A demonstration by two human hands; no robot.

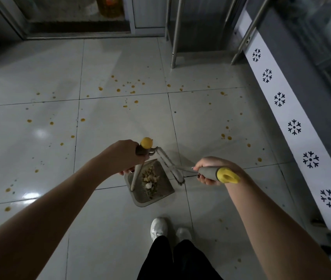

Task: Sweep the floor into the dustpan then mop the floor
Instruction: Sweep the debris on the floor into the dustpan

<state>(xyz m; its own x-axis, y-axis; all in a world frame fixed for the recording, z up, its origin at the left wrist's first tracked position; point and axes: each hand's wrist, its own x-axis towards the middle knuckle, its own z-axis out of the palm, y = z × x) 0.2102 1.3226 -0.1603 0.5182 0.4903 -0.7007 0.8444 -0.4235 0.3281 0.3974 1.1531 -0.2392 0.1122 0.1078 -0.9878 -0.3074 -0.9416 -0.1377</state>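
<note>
Step in hand: sweeping, near its end. Left hand (127, 156) clenched round the grey, yellow-capped dustpan handle (142, 149); right hand (211, 170) clenched round the grey broom handle with yellow loop (218, 174). Grey plastic dustpan (156, 197) sits lower centre of frame, holding pale food scraps (150, 180). Broom head (175, 172) rests at the pan's right edge. Orange droplets (118, 90) dot the white tile floor (39, 128) (wet, so mop work). Next: probably set both tools aside, fetch mop.

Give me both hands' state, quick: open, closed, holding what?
Left hand: closed around the dustpan handle.
Right hand: closed around the broom handle.
</note>
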